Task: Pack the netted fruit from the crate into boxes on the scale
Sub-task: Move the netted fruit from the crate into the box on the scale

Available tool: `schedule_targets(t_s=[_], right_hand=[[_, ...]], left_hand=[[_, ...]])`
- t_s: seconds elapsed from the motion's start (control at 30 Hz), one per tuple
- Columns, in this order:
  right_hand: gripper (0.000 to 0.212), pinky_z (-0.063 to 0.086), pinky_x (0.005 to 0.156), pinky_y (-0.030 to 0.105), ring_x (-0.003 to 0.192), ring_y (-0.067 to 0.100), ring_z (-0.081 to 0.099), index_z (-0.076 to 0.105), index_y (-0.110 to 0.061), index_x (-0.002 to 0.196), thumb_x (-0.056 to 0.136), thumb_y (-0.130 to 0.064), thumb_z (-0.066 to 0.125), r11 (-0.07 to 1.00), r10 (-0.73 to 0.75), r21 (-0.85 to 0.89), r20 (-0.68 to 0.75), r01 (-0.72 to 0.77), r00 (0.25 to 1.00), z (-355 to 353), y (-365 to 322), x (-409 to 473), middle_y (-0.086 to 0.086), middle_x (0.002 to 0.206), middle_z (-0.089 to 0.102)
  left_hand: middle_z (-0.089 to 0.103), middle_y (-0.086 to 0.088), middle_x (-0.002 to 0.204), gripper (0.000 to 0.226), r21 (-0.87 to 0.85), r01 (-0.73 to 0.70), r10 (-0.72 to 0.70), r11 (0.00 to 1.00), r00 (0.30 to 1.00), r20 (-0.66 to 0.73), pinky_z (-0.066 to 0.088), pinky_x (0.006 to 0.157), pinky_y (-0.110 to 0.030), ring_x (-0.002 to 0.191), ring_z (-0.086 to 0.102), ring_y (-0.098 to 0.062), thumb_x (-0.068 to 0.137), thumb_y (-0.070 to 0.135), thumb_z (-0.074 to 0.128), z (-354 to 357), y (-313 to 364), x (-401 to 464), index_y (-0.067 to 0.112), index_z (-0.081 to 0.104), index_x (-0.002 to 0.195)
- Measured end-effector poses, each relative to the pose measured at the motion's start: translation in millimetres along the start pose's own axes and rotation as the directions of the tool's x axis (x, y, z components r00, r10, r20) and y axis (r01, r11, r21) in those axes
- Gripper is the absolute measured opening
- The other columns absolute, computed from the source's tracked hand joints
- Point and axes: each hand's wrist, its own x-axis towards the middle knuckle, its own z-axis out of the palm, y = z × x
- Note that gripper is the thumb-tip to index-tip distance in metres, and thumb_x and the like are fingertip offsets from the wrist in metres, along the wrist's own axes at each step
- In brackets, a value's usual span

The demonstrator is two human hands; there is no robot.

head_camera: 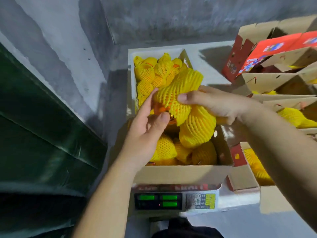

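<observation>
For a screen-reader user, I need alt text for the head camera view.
Two bare hands hold netted fruit above an open cardboard box of yellow-netted fruit on a scale: the right hand grips it, the left hand pinches its end. Behind sits a white crate of netted fruit.
</observation>
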Motion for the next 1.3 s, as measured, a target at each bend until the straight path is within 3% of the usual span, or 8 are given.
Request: schedule_targets(t_s=[0.1,0.27,0.43,0.57,0.77,0.93,1.03,1.3], right_hand=[[0.038,0.058,0.092,0.029,0.114,0.016,0.072,0.077,-0.030,0.119,0.094,-0.053,0.060,0.993,0.103,0.062,0.000,-0.103,0.995,27,6,-9,-0.004,0.125,0.075],[0.087,0.053,0.093,0.030,0.103,0.004,0.065,0.057,-0.019,0.130,0.069,-0.080,0.068,0.935,-0.016,-0.326,-0.441,-0.144,0.897,65,21,-15,-0.009,0.118,0.071],[0.046,0.040,0.067,0.034,0.075,0.014,0.047,0.058,-0.005,0.106,0.092,-0.044,0.076,0.842,-0.291,-0.524,-0.239,0.129,0.927,104,31,-23,0.019,0.085,0.062],[0.025,0.036,0.065,0.027,0.074,0.008,0.043,0.060,-0.003,0.102,0.102,-0.028,0.065,0.798,-0.385,-0.581,-0.288,0.160,0.877,117,32,-28,0.007,0.078,0.051],[0.015,0.040,0.061,0.032,0.067,0.009,0.047,0.066,-0.010,0.096,0.105,-0.022,0.062,0.685,-0.448,-0.719,-0.285,0.120,0.848,137,29,-40,-0.003,0.073,0.058],[0.021,0.046,0.063,0.040,0.070,0.012,0.058,0.065,-0.013,0.106,0.101,-0.034,0.067,0.574,-0.467,-0.811,-0.210,0.115,0.859,164,27,-47,-0.001,0.080,0.064],[0.057,0.042,0.064,0.019,0.073,-0.002,0.058,0.055,-0.015,0.132,0.091,-0.049,0.075,0.652,-0.432,-0.754,-0.283,0.079,0.857,170,32,-49,-0.017,0.084,0.059],[0.084,0.040,0.113,0.025,0.136,0.009,0.051,0.037,-0.020,0.160,0.091,-0.047,0.075,0.531,-0.401,-0.845,-0.184,0.064,0.897,174,39,-55,-0.003,0.153,0.053]], left_hand=[[0.055,0.015,0.153,0.061,-0.061,-0.046,0.047,0.997,0.999,0.027,0.047,0.115,-0.046,0.140,0.054,-0.010,0.099,0.044,0.063,-8,-4,-12,0.040,0.042,0.156],[0.072,0.012,0.128,0.068,-0.135,0.078,-0.099,0.988,0.982,-0.162,0.060,0.099,-0.043,0.118,0.070,-0.015,0.074,0.063,0.086,-14,-13,-34,0.044,0.061,0.135],[0.064,0.015,0.140,0.116,-0.231,0.268,-0.321,0.935,0.917,-0.236,0.056,0.095,-0.037,0.124,0.065,-0.016,0.046,0.091,0.080,-22,-21,-48,0.046,0.043,0.147],[0.061,0.003,0.144,0.085,-0.297,0.267,-0.286,0.917,0.958,-0.020,0.054,0.077,-0.030,0.127,0.063,-0.025,0.073,0.061,0.082,-36,-28,-64,0.045,0.046,0.148],[0.067,0.012,0.125,0.067,-0.033,0.143,-0.147,0.989,0.958,-0.246,0.057,0.068,-0.018,0.110,0.069,-0.010,0.079,0.056,0.075,-39,-26,-79,0.038,0.054,0.140],[0.069,0.008,0.114,0.054,0.009,0.075,-0.066,0.997,0.920,-0.387,0.061,0.076,-0.026,0.096,0.071,-0.002,0.085,0.038,0.077,-44,-26,-86,0.028,0.052,0.132],[0.066,0.005,0.121,0.061,-0.039,0.124,-0.129,0.991,0.909,-0.396,0.063,0.089,-0.041,0.107,0.070,-0.011,0.080,0.042,0.077,-45,-25,-92,0.030,0.045,0.132],[0.058,0.001,0.147,0.072,-0.305,0.197,-0.214,0.932,0.977,-0.023,0.059,0.099,-0.049,0.128,0.065,-0.022,0.094,0.028,0.067,-43,-30,-101,0.043,0.036,0.157]])
